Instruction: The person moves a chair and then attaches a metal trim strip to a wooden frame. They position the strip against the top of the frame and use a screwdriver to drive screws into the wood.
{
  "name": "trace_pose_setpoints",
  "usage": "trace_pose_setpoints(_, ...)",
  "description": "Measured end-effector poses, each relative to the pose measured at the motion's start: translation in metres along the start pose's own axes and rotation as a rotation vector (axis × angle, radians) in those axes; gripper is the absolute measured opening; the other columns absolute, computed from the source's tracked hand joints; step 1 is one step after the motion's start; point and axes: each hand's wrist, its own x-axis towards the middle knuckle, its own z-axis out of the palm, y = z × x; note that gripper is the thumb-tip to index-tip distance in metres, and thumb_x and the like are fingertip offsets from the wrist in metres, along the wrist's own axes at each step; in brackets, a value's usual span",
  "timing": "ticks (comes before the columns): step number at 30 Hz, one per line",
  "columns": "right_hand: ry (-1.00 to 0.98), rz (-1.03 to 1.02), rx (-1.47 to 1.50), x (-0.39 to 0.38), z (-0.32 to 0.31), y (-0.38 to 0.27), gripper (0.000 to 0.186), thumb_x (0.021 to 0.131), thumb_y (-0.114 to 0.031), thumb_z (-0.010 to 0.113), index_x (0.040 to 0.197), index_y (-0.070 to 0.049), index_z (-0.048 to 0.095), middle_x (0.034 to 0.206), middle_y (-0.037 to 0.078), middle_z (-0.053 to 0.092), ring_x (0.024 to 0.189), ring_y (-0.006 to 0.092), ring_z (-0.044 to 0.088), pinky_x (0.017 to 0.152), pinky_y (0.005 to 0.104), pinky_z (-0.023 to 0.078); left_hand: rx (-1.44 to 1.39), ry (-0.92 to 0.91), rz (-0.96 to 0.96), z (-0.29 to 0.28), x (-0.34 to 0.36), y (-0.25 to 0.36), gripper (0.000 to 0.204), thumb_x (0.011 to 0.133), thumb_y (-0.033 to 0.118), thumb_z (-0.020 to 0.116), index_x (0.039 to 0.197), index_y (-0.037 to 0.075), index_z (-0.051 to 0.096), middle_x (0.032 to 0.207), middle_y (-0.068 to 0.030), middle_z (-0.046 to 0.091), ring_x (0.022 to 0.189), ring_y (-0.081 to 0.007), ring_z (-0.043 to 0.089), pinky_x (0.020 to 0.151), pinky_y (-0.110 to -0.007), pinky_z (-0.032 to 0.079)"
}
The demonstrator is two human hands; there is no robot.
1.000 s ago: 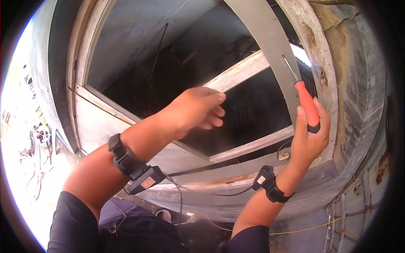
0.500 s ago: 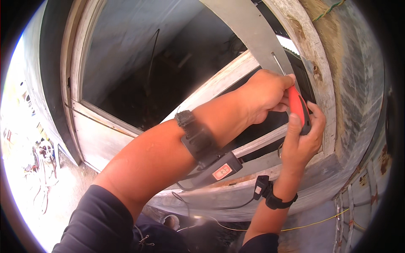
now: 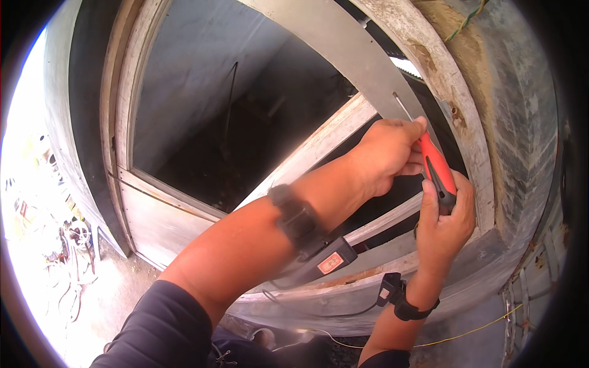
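Note:
A screwdriver [image 3: 437, 164] with a red and black handle and a thin metal shaft slants up and to the left. Its tip meets the grey upright board [image 3: 353, 55] of a wooden door or window frame; whether a screw sits under it is too small to tell. My left hand [image 3: 392, 150] pinches the tool where shaft and handle join. Around the black butt end, the fingers and thumb of my right hand [image 3: 451, 224] are closed. Each forearm wears a black strap with a small box on it.
A pale wooden crossbar [image 3: 307, 150] divides the dark opening left of the board. The weathered outer frame [image 3: 457, 116] curves along the right. Green twisted wire [image 3: 464, 26] hangs at top right; a yellow cord [image 3: 472, 334] runs low down. Tangled items [image 3: 76, 236] lie on the bright ground at left.
My view has shifted, so the hands and frame sit slightly lower. The screwdriver handle has rolled, showing more of its black side, and my right hand has shifted its grip on the butt.

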Motion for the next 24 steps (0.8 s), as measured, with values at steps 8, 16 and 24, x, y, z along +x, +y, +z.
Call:
trace_pose_setpoints(8,0.000,0.072,0.060,-0.006,-0.006,0.006,0.029,0.088,-0.025,0.069,0.099,0.001,0.061,0.084,0.014,0.060,0.072,0.0327,0.056,0.065,0.0385,0.045,-0.034,0.066,-0.033,0.007,0.009,0.003,0.025,0.098,0.026,0.055,0.089,0.003,0.061,0.083,-0.0101,0.066,0.075,-0.0199,0.063,0.072,-0.033,0.050)
trace_pose_setpoints(16,-0.025,0.148,0.032,-0.002,-0.007,-0.006,0.030,0.093,-0.029,0.061,0.085,0.000,0.057,0.073,0.012,0.054,0.064,0.0293,0.051,0.056,0.0385,0.040,-0.077,0.052,-0.021,0.004,0.011,0.002,0.023,0.098,0.024,0.055,0.090,0.003,0.061,0.084,-0.0100,0.066,0.074,-0.0205,0.064,0.072,-0.033,0.052)
trace_pose_setpoints(24,0.092,-0.026,0.065,0.000,-0.006,-0.008,0.025,0.089,-0.027,0.066,0.092,-0.002,0.061,0.077,0.008,0.057,0.065,0.0243,0.053,0.056,0.0354,0.039,-0.114,0.059,-0.025,0.001,0.015,0.005,0.020,0.098,0.018,0.054,0.091,0.000,0.059,0.086,-0.0096,0.064,0.075,-0.0203,0.064,0.075,-0.035,0.056)
